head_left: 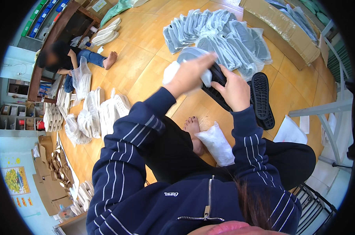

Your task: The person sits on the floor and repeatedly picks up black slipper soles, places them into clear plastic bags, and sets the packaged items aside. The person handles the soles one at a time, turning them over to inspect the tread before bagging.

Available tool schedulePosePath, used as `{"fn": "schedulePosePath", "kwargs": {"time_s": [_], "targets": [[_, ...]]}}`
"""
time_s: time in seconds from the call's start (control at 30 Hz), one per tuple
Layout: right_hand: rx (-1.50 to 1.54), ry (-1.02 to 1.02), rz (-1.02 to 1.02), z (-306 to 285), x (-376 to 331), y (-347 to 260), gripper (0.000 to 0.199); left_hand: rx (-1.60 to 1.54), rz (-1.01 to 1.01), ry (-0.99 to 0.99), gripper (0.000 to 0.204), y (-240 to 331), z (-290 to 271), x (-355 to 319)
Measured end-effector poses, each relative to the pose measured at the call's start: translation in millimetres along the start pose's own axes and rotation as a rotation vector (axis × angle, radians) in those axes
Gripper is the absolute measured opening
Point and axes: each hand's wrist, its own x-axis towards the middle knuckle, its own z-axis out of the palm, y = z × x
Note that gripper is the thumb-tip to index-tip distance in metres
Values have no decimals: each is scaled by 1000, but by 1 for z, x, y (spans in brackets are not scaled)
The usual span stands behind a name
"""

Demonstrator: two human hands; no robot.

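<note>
In front of me, my right hand [234,91] grips a pair of black slippers [216,96], its thumb and fingers pressed on their near side. My left hand [191,75], smeared by motion, is closed on a thin clear plastic bag [170,73] that covers the far end of the slippers. Just to the right, another pair of black slippers [259,94] lies on the floor with a ribbed sole facing up. A packet of folded clear bags [217,145] rests between my bare foot [192,127] and my right forearm.
Beyond my hands, many bagged slippers [220,33] are heaped on the tiled floor [134,58]. A large cardboard box [281,35] stands at the far right, near a metal frame [322,107]. Leftward, a seated person [62,56] handles a bag beside stacks of white soles [114,107].
</note>
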Motion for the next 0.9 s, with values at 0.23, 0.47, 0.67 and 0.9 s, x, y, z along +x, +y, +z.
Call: {"fn": "schedulePosePath", "kwargs": {"time_s": [0.23,0.47,0.67,0.9], "targets": [[371,144,126,15,18,38,79,52,18,149,56,25,-2,11],[990,247,116,25,20,24,76,221,-195,352,19,-1,-25,25],[1291,298,286,46,22,50,71,-31,56,18,19,27,-14,16],[1365,183,480,32,26,53,49,-224,-107,41,15,17,-19,19]]}}
